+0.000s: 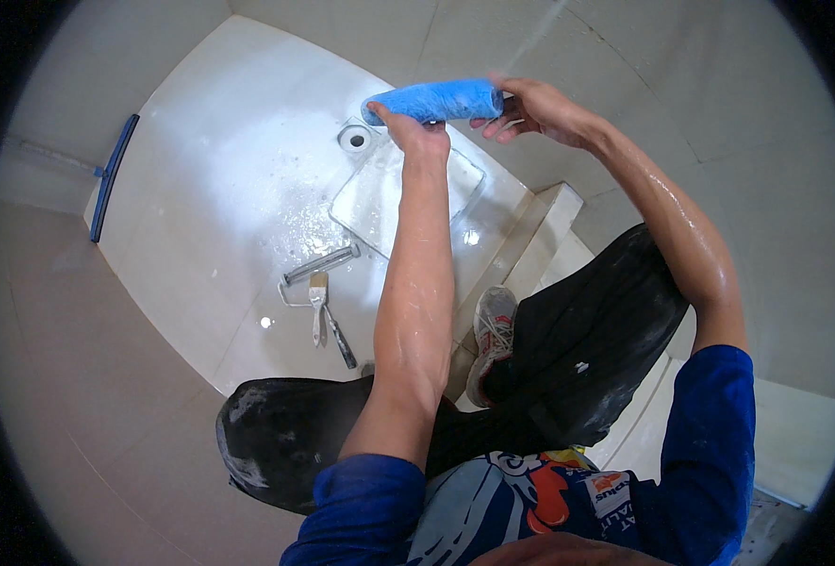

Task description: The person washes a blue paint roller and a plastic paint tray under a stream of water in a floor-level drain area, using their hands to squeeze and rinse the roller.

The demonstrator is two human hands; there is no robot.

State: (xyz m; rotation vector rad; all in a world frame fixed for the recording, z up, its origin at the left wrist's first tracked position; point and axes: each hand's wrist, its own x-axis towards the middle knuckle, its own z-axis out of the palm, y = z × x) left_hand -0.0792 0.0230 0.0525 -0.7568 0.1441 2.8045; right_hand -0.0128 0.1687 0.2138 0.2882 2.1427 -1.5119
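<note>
My left hand [417, 137] grips a fuzzy blue paint roller sleeve [441, 97] near its left end, holding it sideways above the wet white floor. At the sleeve's right end is my right hand [530, 113], its fingers spread and curved around that end; whether they touch it is unclear. Below, a white rectangular tray [464, 189] lies partly hidden behind my left forearm, beside a square drain [356, 139]. A metal roller frame [318, 264] with a black handle and a white paintbrush [318, 307] lie together left of that forearm.
A black-bladed squeegee [115, 179] stands at the left wall. A tiled ledge [549, 208] runs along the right of the wet floor, near my shoe [493, 330]. Pale tiled walls [644, 85] surround the space, and a faint water spray crosses the top.
</note>
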